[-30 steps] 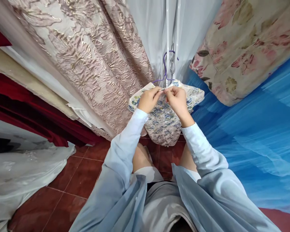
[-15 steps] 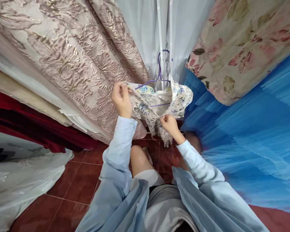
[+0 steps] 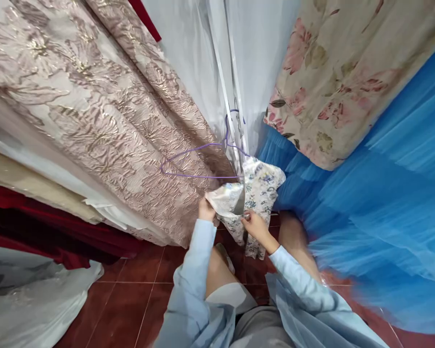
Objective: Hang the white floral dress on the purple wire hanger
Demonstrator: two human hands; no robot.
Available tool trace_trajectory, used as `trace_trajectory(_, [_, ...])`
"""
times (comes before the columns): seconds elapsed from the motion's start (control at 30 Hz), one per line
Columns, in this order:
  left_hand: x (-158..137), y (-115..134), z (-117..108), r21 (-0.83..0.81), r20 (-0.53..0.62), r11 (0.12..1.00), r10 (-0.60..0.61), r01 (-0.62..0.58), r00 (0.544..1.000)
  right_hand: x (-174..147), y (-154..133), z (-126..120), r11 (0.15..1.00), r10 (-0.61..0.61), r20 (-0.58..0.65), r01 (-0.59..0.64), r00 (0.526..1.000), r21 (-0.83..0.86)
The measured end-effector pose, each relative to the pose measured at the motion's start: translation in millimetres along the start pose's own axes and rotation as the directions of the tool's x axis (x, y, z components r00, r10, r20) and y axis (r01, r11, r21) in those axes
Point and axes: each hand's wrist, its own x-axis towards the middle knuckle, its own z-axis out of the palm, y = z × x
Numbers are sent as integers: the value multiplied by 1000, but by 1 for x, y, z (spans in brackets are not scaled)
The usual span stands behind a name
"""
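A white garment with a small blue and yellow floral print (image 3: 263, 186) hangs by one shoulder from the right arm of a purple hanger (image 3: 203, 175). The hanger's left arm is bare. My left hand (image 3: 206, 209) is closed on the garment's left side, below the hanger's bar. With its fingers pinched, my right hand (image 3: 255, 224) holds the garment's front edge near the middle. The garment's lower part dangles under both hands. The hanger's hook is partly behind white straps (image 3: 235, 82).
A pink and gold brocade dress (image 3: 130, 111) hangs close on the left, with dark red fabric (image 3: 32, 222) beyond it. On the right are a rose-print cloth (image 3: 322, 87) and a blue tulle skirt (image 3: 377, 208). The floor is red tile (image 3: 126, 299).
The garment's left shoulder has come off the hanger, baring its left arm. My left hand has moved down and right with the fabric. The view has shifted, so the hanger appears lower.
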Motion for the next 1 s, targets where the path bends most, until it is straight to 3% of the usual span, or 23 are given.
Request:
trace_trajectory(0.03, [-9, -21, 5, 66, -24, 997, -44, 46, 999, -1, 2, -4, 1000, -14, 3, 14, 1000, 28])
trace_trajectory(0.1, [-31, -55, 15, 232, 8, 973, 14, -15, 1000, -3, 3, -12, 985, -98, 47, 90, 994, 146])
trace_trajectory(0.17, [-53, -75, 27, 463, 210, 861, 126, -212, 969, -6, 1, -23, 933, -213, 106, 170, 971, 317])
trace_trajectory(0.27, [-73, -72, 50, 644, 582, 492, 182, -586, 793, -9, -7, -47, 845, -295, 136, 193, 946, 498])
trace_trajectory(0.3, [-76, -66, 57, 638, 658, 399, 160, -658, 735, -11, -10, -58, 835, -301, 153, 182, 941, 520])
trace_trajectory(0.33, [-76, -59, 62, 617, 712, 363, 120, -698, 692, -12, -14, -71, 835, -307, 189, 169, 933, 523])
trace_trajectory(0.4, [-74, -49, 66, 595, 759, 455, -47, -663, 649, -16, -24, -101, 858, -334, 298, 157, 894, 489])
trace_trajectory(0.5, [-74, -45, 56, 667, 706, 635, -370, -391, 604, -14, -38, -154, 877, -412, 362, 255, 836, 408])
trace_trajectory(0.57, [-78, -45, 45, 711, 634, 661, -458, -239, 623, -4, -44, -188, 862, -460, 244, 362, 854, 355])
trace_trajectory(0.63, [-82, -40, 34, 714, 585, 679, -448, -169, 676, 18, -45, -215, 839, -483, 51, 446, 874, 311])
trace_trajectory(0.7, [-84, -30, 25, 712, 549, 683, -395, -164, 737, 48, -41, -232, 822, -477, -126, 492, 870, 286])
trace_trajectory(0.77, [-83, -17, 17, 742, 518, 633, -332, -220, 788, 83, -37, -238, 817, -442, -250, 502, 861, 283])
trace_trajectory(0.83, [-79, -3, 9, 792, 496, 516, -232, -326, 837, 115, -36, -234, 806, -412, -274, 488, 869, 334])
trace_trajectory(0.9, [-73, 14, 0, 832, 497, 339, -104, -439, 862, 138, -40, -223, 790, -394, -207, 445, 895, 421])
trace_trajectory(1.0, [-58, 47, -14, 843, 519, 107, 89, -527, 850, 149, -50, -202, 786, -348, -64, 328, 935, 524])
